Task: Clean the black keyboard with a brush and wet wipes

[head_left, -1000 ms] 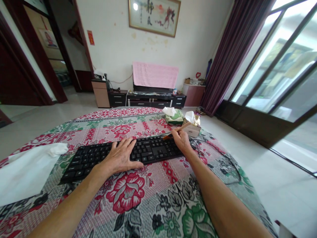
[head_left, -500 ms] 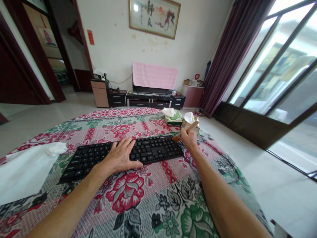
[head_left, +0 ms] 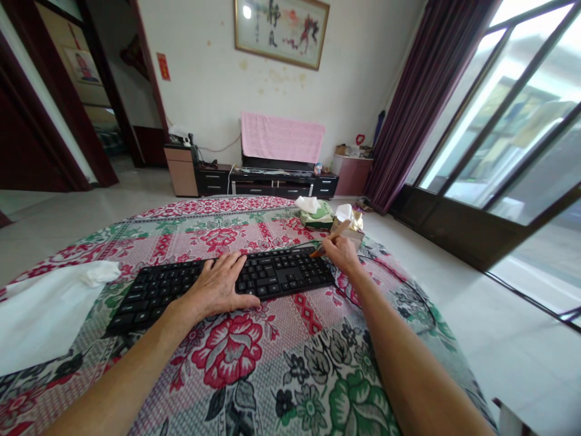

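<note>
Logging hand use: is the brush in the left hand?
No, the right hand grips the brush, while the left hand rests on the keyboard.

bare-fingered left grip (head_left: 222, 281), bare-fingered right grip (head_left: 341, 251), two bare forearms (head_left: 399, 342)

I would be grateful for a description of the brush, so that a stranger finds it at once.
On the flower-patterned tablecloth lies a long black keyboard. Near its right end, the person's right hand holds a slim brush at a slant. Its light wooden handle and orange-brown tip set it apart from the keyboard and the green tissue box beyond.
</note>
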Motion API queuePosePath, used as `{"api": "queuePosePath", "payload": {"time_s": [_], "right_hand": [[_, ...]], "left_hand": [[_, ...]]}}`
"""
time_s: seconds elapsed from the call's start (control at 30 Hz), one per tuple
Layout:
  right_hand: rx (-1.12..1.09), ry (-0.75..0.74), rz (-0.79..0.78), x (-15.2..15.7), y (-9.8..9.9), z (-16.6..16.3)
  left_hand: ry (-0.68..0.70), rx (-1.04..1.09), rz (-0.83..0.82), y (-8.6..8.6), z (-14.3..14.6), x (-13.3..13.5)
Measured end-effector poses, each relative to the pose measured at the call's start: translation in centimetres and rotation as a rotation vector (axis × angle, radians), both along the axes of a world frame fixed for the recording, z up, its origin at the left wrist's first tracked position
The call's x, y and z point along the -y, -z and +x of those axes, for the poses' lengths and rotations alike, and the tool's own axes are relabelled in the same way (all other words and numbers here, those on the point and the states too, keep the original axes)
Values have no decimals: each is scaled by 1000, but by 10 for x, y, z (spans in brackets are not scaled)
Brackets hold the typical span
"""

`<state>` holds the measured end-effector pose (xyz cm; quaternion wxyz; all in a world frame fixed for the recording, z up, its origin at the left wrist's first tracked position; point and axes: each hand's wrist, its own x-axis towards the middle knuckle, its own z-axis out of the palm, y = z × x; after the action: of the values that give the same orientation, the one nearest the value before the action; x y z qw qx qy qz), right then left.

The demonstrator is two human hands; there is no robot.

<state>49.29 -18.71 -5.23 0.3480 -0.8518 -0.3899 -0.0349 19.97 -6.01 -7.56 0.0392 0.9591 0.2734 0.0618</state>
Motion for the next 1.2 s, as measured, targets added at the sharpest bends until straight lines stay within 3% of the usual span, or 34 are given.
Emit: {"api": "queuePosePath", "payload": {"time_s": [0.1, 0.23, 0.4, 0.57, 0.73, 0.97, 1.1, 1.2], "right_hand": [[-54, 47, 55, 0, -4, 0], [-262, -141, 91, -7, -4, -17], [-250, -255, 15, -12, -3, -35], [-73, -154, -140, -4, -9, -21], [15, 8, -107, 5, -17, -3], [-193, -187, -121, 2, -14, -9], [-23, -25, -161, 8, -16, 2], [23, 69, -55, 11, -15, 13]], "left_hand": [[-6, -10, -1, 0, 0, 0], [-7, -18, -3, 1, 1, -1], [-12, -36, 2, 0, 1, -1], [-19, -43, -3, -3, 1, 2], [-14, -21, -18, -3, 1, 2], [-15, -19, -26, -2, 1, 1], [-17, -32, -16, -5, 1, 3], [-12, -23, -19, -5, 1, 3]]}}
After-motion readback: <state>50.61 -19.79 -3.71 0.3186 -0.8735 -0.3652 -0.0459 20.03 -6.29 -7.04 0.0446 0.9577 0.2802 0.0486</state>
